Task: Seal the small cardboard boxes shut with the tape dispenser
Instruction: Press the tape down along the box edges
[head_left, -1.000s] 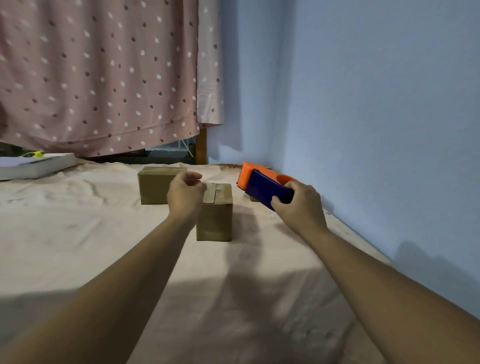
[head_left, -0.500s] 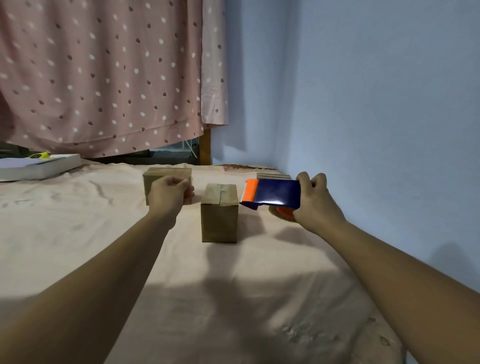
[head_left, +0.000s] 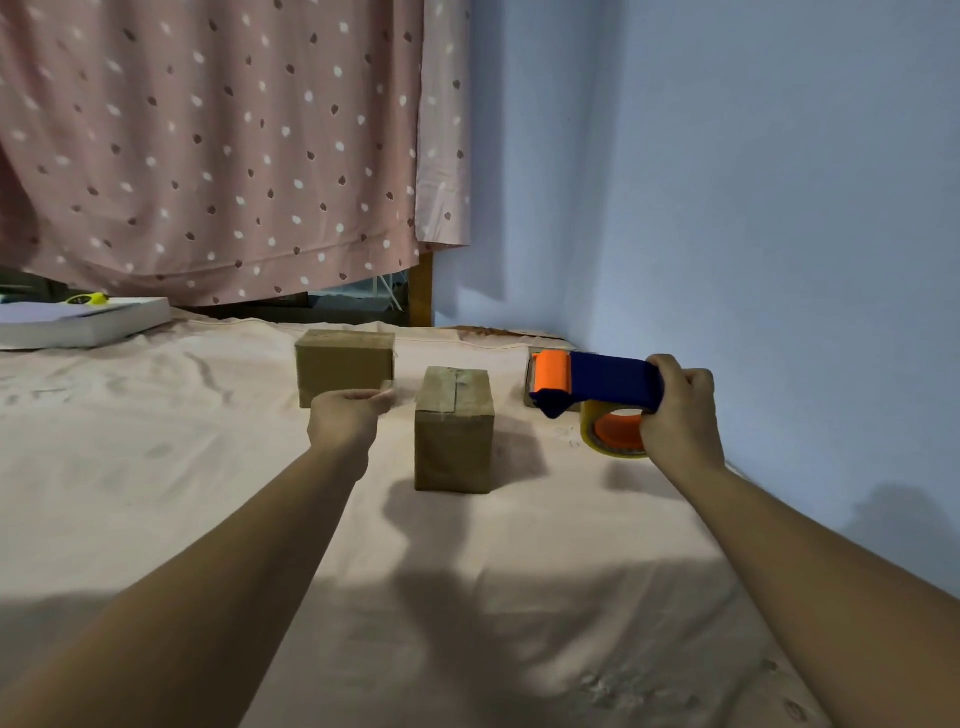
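A corner box (head_left: 530, 371) is mostly hidden behind the dispenser (head_left: 608, 384). The blurred left hand (head_left: 345, 423) curls its fingers out of sight, so I cannot tell its grip. The right hand (head_left: 680, 415) wraps its fingers round the dispenser's rear. The dispenser's long axis is level, roller end pointing left of them toward the box (head_left: 453, 431).

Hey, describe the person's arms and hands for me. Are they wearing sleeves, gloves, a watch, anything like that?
Nothing worn shows. No sleeves reach into the frame, and the left hand and right hand are ungloved. No watch, bracelet or ring shows at either wrist or on the visible fingers, though the left hand is slightly blurred.
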